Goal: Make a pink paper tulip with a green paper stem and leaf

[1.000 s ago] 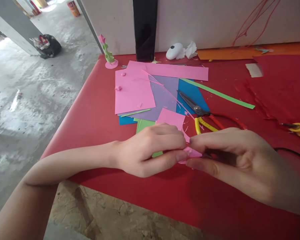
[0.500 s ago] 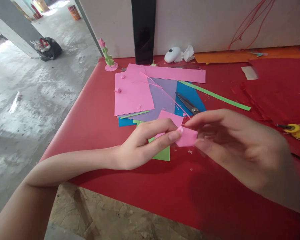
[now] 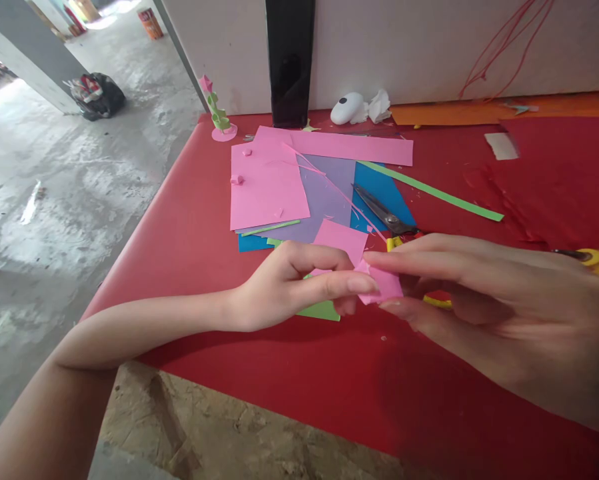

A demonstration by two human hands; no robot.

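Observation:
Between my two hands is a small folded piece of pink paper [image 3: 385, 287], held above the red table. My left hand [image 3: 299, 283] pinches its left side between thumb and fingers. At its right side, the thumb and fingertips of my right hand [image 3: 499, 313] grip the edge. Scissors [image 3: 384, 210] with yellow handles lie beyond, their handles partly hidden behind my right hand. Below and behind my left hand are a pink paper square [image 3: 342, 240] and a green paper piece [image 3: 324, 310].
Pink sheets [image 3: 269, 190], a purple sheet [image 3: 329, 193] and a green strip [image 3: 439, 190] lie on the red table [image 3: 189, 220]. A small paper flower [image 3: 219, 117] stands at the back left. A white egg-shaped object [image 3: 346, 109] and yellow-handled tool [image 3: 596, 261] lie farther off.
My right hand has shifted and its fingers have stretched forward over the pink piece, which has tilted and moved slightly right. The left thumb has slid farther across it. The yellow scissor handles now show.

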